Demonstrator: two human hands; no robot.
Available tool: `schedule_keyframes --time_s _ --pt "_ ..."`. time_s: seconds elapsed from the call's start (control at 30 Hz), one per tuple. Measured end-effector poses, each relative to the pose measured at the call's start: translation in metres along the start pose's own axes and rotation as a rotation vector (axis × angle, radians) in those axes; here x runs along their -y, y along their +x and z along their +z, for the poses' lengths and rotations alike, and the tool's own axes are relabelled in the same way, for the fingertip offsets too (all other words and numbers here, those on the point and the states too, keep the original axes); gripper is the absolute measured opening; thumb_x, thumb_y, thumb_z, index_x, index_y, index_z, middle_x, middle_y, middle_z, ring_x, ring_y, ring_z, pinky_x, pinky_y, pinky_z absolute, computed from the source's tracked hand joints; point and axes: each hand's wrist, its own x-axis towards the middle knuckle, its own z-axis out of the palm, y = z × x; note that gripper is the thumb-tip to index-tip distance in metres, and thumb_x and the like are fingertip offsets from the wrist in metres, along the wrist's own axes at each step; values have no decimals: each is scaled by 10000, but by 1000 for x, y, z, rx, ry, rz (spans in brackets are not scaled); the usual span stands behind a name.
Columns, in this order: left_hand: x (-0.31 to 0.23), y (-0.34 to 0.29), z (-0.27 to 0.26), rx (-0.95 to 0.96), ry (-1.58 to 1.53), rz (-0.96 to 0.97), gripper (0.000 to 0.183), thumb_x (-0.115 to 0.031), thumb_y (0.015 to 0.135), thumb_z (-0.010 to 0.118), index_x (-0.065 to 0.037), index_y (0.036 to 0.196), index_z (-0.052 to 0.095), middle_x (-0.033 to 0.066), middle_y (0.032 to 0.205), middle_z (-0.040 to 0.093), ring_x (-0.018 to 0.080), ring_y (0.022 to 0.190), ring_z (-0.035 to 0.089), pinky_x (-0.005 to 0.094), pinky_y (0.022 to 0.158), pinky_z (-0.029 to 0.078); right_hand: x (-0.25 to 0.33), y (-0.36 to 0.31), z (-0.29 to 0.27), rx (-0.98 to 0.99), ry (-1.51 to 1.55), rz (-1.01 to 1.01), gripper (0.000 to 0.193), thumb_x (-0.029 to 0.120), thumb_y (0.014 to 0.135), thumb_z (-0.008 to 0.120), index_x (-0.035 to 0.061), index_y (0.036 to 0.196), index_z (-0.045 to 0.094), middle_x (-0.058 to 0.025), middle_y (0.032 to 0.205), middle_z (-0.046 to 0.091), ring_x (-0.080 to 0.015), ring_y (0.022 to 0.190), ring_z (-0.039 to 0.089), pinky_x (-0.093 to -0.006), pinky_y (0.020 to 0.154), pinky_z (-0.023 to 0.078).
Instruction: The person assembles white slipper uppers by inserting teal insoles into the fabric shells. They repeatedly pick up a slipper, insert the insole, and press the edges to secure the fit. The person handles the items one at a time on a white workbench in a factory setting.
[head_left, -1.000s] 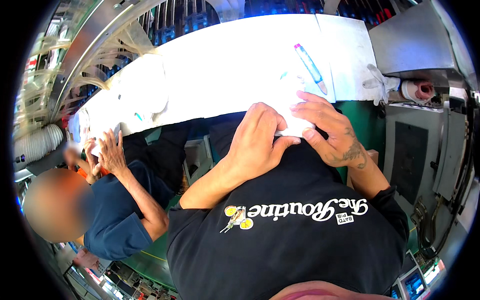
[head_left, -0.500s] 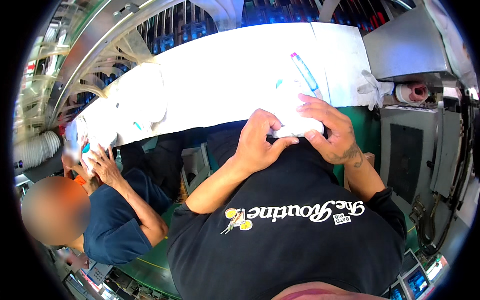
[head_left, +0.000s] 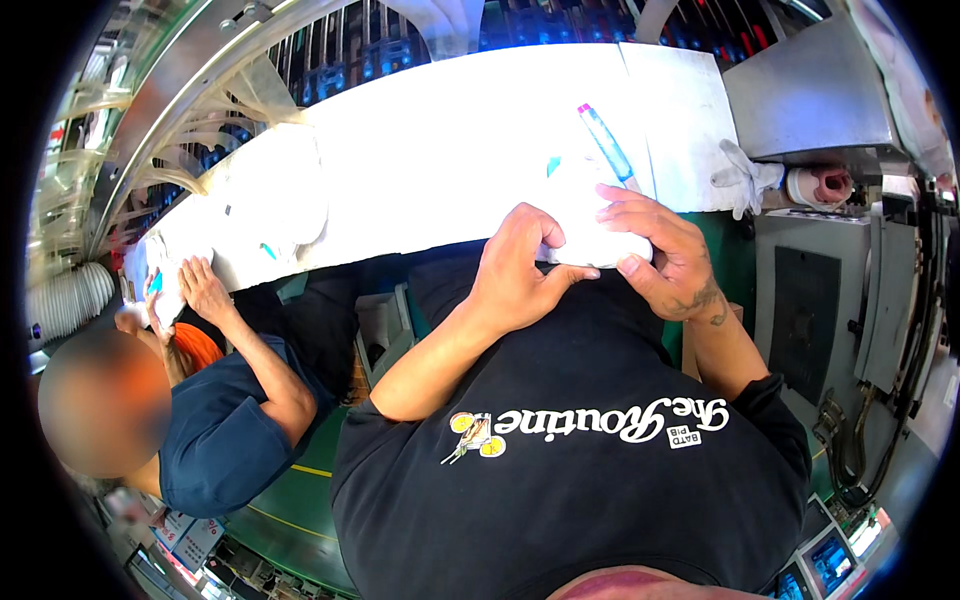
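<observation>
A white, soft-looking cloth piece (head_left: 610, 244) lies at the near edge of the white table, overexposed so its exact kind cannot be told. My left hand (head_left: 518, 268) grips its left side, thumb along the near edge and fingers curled. On the other side my right hand (head_left: 668, 258) holds it between the thumb below and the fingers above. A small teal patch (head_left: 553, 166) shows just beyond it. Past my right fingers lies a slim blue tool (head_left: 606, 142) with a pink end, touched by neither hand.
The white table (head_left: 430, 130) curves across in front of me. A white glove (head_left: 742, 178) lies at its right end, beside a pinkish cone (head_left: 832, 186). At left, a co-worker (head_left: 235, 420) handles another white piece. A grey cabinet (head_left: 808, 300) stands right.
My hands keep their hold on the white piece, with only slight shifts of the fingers. The co-worker's hands and body have moved a little.
</observation>
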Motion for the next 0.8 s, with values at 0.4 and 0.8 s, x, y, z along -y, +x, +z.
schedule_keyframes --time_s 0.4,0.8 --pt "10 -3 24 -22 25 -6 484 -121 727 981 -76 994 579 99 979 597 285 861 599 386 705 499 12 14 -4 -97 -230 176 325 103 806 874 27 1074 705 -161 1164 734 -343 1243 723 -416 1023 575" --pt "12 9 17 61 50 46 432 -48 717 931 -66 968 580 108 935 584 304 836 591 399 705 493 5 18 -11 -19 -182 219 321 116 802 891 29 1043 698 -157 1120 714 -326 1229 714 -404 1020 568"
